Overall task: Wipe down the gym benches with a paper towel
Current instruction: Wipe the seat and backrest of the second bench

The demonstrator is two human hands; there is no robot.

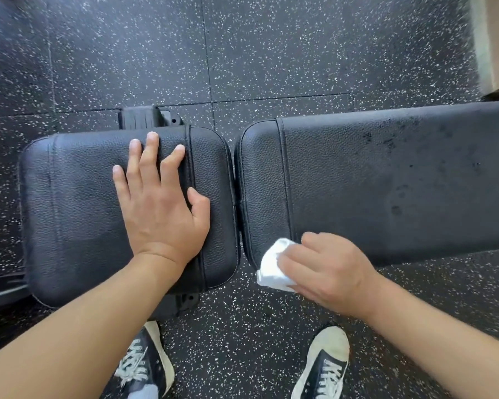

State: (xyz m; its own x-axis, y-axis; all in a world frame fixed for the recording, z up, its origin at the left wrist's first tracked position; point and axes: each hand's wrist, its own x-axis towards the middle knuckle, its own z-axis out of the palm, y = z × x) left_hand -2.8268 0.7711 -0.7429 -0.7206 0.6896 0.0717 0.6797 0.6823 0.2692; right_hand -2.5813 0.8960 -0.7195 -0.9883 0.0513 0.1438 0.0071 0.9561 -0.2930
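Observation:
A black padded gym bench lies across the view in two parts: a short seat pad (78, 214) on the left and a long back pad (386, 182) on the right, with a narrow gap between them. My left hand (159, 203) rests flat on the seat pad, fingers spread and straight. My right hand (326, 272) holds a folded white paper towel (272, 266) against the near left corner of the back pad, at its front edge. Dark damp spots speckle the back pad's upper right area.
Black rubber flooring (271, 53) with white flecks surrounds the bench. Part of the bench's black frame (147, 116) shows behind the seat pad. My two dark sneakers (323, 367) stand just in front of the bench. A pale wall or cabinet (496, 44) stands at the top right.

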